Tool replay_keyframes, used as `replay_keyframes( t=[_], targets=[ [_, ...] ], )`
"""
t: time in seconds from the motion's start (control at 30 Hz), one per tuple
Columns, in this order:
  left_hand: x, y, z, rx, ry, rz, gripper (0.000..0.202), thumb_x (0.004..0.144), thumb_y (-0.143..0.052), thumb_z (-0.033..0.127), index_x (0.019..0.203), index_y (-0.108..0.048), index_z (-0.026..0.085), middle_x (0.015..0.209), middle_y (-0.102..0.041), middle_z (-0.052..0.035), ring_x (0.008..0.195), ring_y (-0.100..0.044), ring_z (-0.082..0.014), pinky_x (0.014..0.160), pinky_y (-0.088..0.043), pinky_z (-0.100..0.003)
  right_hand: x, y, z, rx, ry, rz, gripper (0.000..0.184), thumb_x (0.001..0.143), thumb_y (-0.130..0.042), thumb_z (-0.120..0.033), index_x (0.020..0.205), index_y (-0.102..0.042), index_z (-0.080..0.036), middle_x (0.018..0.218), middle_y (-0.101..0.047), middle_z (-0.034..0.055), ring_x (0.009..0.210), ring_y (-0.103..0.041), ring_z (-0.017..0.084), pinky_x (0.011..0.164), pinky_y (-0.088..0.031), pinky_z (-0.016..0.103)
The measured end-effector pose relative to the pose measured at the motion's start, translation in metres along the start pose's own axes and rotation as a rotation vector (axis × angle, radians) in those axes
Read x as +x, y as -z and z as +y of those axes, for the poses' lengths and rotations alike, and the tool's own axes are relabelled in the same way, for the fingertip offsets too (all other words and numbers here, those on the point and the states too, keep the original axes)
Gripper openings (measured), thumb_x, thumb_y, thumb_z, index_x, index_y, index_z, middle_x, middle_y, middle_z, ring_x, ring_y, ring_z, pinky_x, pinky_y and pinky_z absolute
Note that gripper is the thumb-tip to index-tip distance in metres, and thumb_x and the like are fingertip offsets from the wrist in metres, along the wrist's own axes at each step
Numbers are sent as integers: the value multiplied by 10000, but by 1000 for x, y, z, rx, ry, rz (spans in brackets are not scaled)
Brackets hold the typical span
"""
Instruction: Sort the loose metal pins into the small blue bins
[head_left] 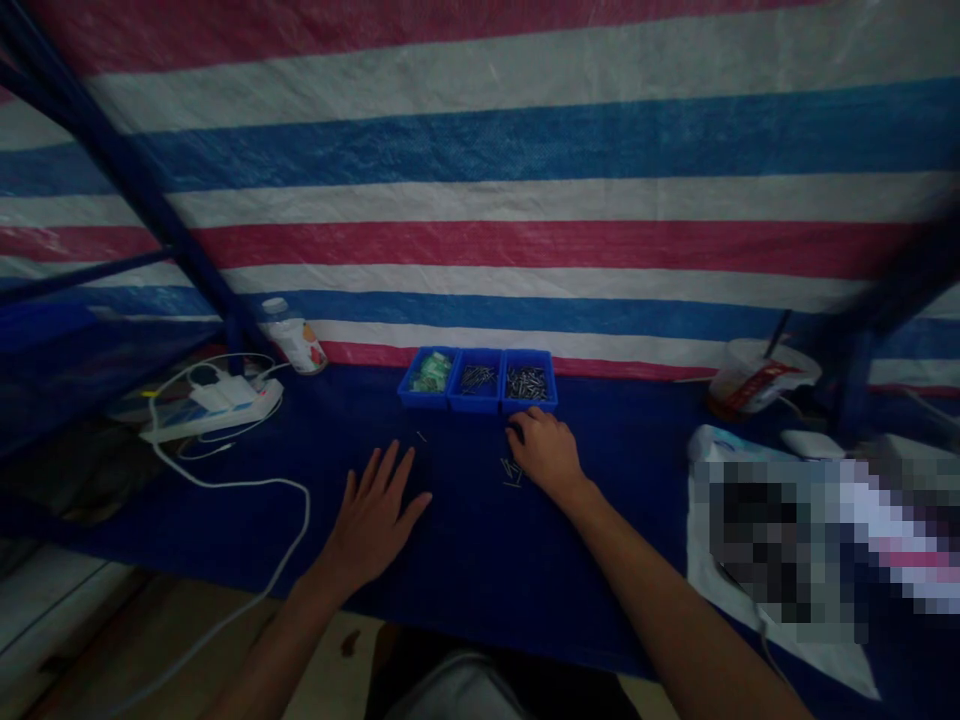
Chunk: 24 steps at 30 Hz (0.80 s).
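My left hand (373, 527) lies on the blue tabletop with its fingers spread, holding nothing. A single small pin or screw (421, 436) lies just beyond its fingertips. My right hand (546, 452) is curled at the front of the right blue bin (529, 406), fingers drawn in; whatever they may hold is hidden. Left of that hand, several loose metal screws or pins (511, 472) lie on the table. The right bin contains short dark metal pieces (527, 383), the middle bin (475, 405) thin screws or nails (478, 378), the left bin (424, 400) greenish clear packets (433, 371).
A white power strip (259, 402) with plugs and a cable (247, 484) lies at left, near a white-capped bottle (298, 340). At right are a plastic cup with a straw (757, 377) and a white bag (703, 530). A striped tarp (480, 245) hangs behind.
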<state>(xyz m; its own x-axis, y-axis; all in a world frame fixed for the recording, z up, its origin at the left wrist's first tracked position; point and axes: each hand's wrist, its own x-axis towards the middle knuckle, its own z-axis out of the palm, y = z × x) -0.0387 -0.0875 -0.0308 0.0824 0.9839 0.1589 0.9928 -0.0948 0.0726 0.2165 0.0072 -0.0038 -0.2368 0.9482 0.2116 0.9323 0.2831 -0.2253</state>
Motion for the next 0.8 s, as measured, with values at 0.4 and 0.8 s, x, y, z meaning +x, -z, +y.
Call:
replay_keyframes(
  t=[0.4,0.8],
  targets=[
    [89,12,23,-27,-50,61,227,937,-500,256,1049,-681,176,1024,-716,-118,903,-688,-266,753,-534,-349,1,1,-2,-125,-83,26,270,960,-448,-245,935,-707,-169,984,-691,138,893,-684,266,723,-488,348],
    [115,34,59,-363,-204,298,171,835,-569,130,968,-640,210,900,-718,-41,834,-675,-197,810,-508,-318,-6,8,-3,-35,-24,5,267,992,-374,-206,1057,-631,-176,1059,-654,133,863,-692,240,711,-486,325]
  ],
)
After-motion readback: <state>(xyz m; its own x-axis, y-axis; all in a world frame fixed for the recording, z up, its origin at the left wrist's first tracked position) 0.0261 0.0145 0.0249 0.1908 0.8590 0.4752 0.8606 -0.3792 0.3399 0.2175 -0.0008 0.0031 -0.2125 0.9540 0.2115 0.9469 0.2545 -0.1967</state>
